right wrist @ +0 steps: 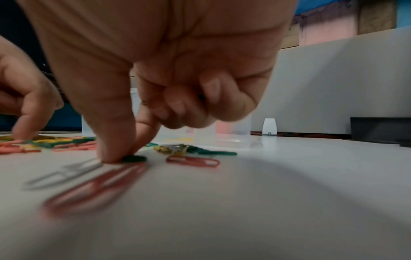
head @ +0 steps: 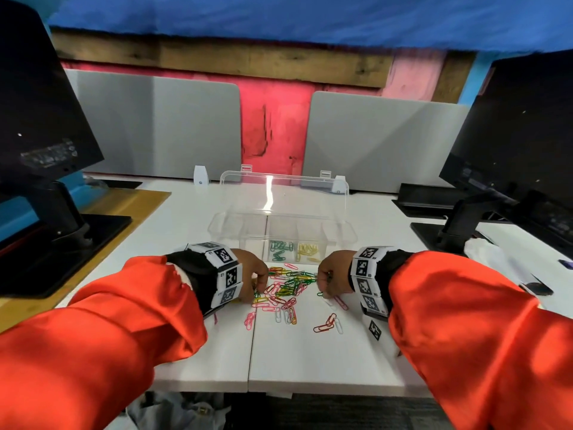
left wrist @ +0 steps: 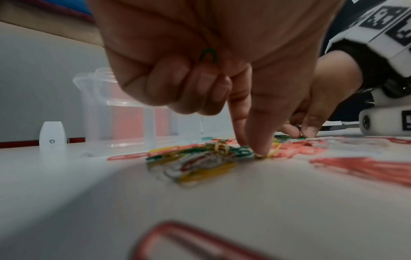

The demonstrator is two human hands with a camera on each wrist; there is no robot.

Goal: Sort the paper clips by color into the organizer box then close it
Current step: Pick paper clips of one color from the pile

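On the white surface [head: 310,352], near the open box [head: 280,234], mixed clips [head: 285,288] are pinched by both hands, left [head: 251,274] and right [head: 333,276], each clamped on green ones; tangled neighbours could be dragged along and missorted.

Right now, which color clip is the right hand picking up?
The green clip, pinched on the table by the right hand. The clips beside it are red and white.

I see even indoor light, a glare streak on the clear lid [head: 273,189], bowed edges in the head view, and blurred near paper clips [left wrist: 195,242] in both wrist views.
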